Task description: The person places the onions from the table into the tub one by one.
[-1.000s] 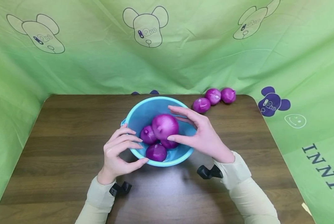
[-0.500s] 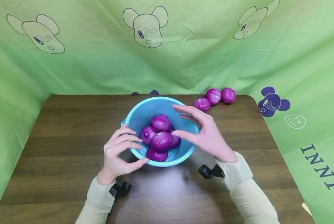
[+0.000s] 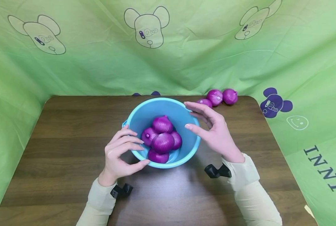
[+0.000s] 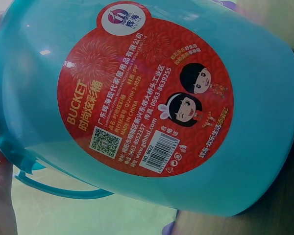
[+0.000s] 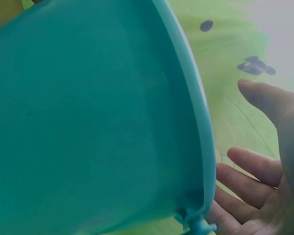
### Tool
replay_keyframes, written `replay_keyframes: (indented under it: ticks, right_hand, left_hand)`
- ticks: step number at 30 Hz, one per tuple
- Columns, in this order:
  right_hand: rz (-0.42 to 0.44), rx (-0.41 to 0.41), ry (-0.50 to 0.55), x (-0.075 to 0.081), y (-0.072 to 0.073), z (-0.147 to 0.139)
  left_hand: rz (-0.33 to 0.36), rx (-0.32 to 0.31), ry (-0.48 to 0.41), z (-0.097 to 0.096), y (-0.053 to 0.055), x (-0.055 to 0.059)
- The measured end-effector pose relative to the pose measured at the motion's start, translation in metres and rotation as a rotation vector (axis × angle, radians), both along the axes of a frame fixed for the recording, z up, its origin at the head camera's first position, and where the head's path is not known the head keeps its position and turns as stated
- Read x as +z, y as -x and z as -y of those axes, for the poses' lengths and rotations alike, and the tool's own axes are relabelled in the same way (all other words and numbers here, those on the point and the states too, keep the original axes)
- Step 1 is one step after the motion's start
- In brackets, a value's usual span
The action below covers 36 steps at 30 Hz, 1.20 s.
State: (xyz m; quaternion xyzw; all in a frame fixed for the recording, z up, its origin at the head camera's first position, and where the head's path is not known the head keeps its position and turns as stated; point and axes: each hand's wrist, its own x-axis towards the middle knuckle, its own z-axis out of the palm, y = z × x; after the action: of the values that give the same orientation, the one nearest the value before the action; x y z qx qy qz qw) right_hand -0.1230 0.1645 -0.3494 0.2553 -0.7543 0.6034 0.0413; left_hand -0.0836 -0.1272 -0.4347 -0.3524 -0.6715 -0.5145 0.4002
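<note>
A light blue bucket [image 3: 141, 113] stands on the table with several purple onions in it, one of them, an onion [image 3: 163, 143], lying on top of the others. My left hand [image 3: 118, 157] holds the bucket's left rim, its fingers over the edge and its thumb at the near side. Above the right rim is my right hand [image 3: 214, 131], holding nothing, with fingers spread and thumb apart. In the right wrist view the right hand's fingers [image 5: 250, 188] show beside the rim. A red label [image 4: 147, 98] covers much of the bucket's side in the left wrist view.
At the table's back right lie three more onions, among them an onion [image 3: 229, 96] near the corner; my right hand partly hides the nearest. A green printed cloth [image 3: 100, 69] hangs behind the wooden table [image 3: 72, 141] and along both sides.
My right hand has let go of an onion, which dropped onto the others in the bucket. That hand then moved right, out over the rim. My left hand has stayed put.
</note>
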Motion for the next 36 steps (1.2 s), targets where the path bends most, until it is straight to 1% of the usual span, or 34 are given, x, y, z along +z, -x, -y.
replay_keyframes:
  ticks: [7, 15, 20, 29, 36]
  right_hand:
    - [-0.024, -0.05, 0.046, -0.005, 0.007, -0.011]
    - [-0.016, -0.124, 0.112, -0.008, 0.015, -0.025]
    - [-0.019, -0.151, 0.143, -0.007, 0.019, -0.031]
    - [0.001, -0.228, 0.169, -0.004, 0.025, -0.038]
    - [-0.004, -0.275, 0.185, -0.002, 0.033, -0.044]
  left_hand:
    - [-0.01, 0.002, -0.002, 0.0, 0.001, 0.0]
    - [-0.004, 0.002, 0.003, 0.001, 0.001, -0.001]
    - [0.001, 0.002, -0.001, 0.0, 0.001, -0.001]
    - [0.002, 0.003, -0.001, 0.0, 0.001, 0.0]
    - [0.002, -0.002, -0.005, 0.0, 0.001, 0.0]
